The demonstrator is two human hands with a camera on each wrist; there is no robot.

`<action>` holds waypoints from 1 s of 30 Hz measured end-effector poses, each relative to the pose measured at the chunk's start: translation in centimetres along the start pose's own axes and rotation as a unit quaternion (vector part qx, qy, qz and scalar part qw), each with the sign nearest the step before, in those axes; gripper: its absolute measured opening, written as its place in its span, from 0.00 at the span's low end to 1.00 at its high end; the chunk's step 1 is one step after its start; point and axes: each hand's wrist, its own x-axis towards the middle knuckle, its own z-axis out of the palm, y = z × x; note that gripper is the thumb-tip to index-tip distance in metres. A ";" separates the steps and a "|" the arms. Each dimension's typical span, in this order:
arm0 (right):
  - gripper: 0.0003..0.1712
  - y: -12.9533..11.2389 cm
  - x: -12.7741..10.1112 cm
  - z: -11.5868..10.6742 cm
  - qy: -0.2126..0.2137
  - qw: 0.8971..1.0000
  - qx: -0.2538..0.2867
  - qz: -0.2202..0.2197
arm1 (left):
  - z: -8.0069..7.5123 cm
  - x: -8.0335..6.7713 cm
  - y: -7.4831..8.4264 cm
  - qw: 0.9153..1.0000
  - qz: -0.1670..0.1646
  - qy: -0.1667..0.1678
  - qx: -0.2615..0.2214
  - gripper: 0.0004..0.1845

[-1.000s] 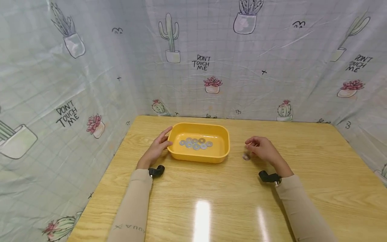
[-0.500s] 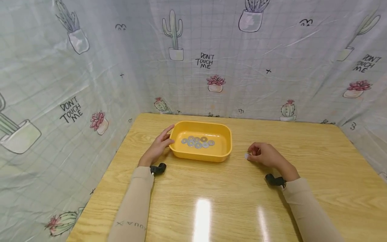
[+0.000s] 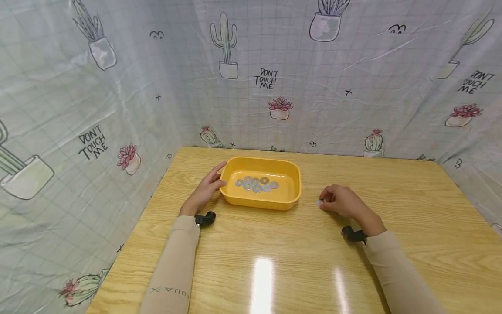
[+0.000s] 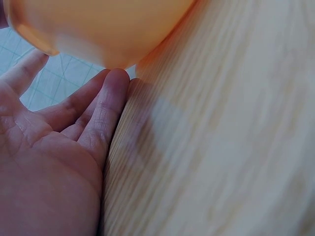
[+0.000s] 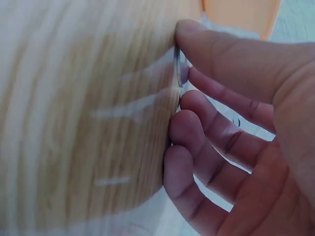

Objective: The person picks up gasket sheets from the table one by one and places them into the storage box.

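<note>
A shallow yellow plastic bin [image 3: 274, 203] stands on the wooden table, with several flat metal washers [image 3: 256, 188] on its floor. At its left end my left hand [image 3: 201, 194] holds the wall, thumb over the rim. Seen in the left wrist view, fingers [image 4: 106, 110] reach to the bin's outside [image 4: 106, 29], low near the table. To the right of the bin, my right hand [image 3: 343, 201] pinches a single washer [image 3: 319, 202] at the tabletop. The right wrist view shows that washer [image 5: 177, 64] edge-on between thumb and fingers, the other fingertips resting on the table.
The wooden table [image 3: 219, 261] reaches back to a hanging sheet [image 3: 243, 117] printed with cacti. More of this sheet runs along the left side. Dark wrist cameras [image 3: 353, 234] sit on both wrists.
The loose washer, blurred beside my right hand a second ago, is now between its thumb and fingers. My left hand has kept its hold on the bin. The head view has shifted slightly.
</note>
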 end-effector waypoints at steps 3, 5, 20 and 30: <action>0.07 -0.4 0.1 0.1 -0.001 1.000 -0.018 0.004 | 0.2 -0.5 0.8 1.000 0.000 -0.002 -0.003 0.37; 0.07 -0.6 0.2 0.2 -0.005 1.000 -0.027 0.004 | 0.3 -0.8 1.2 1.000 -0.001 -0.004 -0.003 0.37; 0.08 -0.9 0.0 0.3 -0.021 0.999 -0.040 -0.012 | 0.5 -0.8 0.9 1.000 0.006 -0.002 0.003 0.37; 0.09 -1.3 0.0 0.6 -0.013 0.998 -0.063 -0.007 | -0.1 0.2 -1.2 1.000 0.016 0.002 0.016 0.36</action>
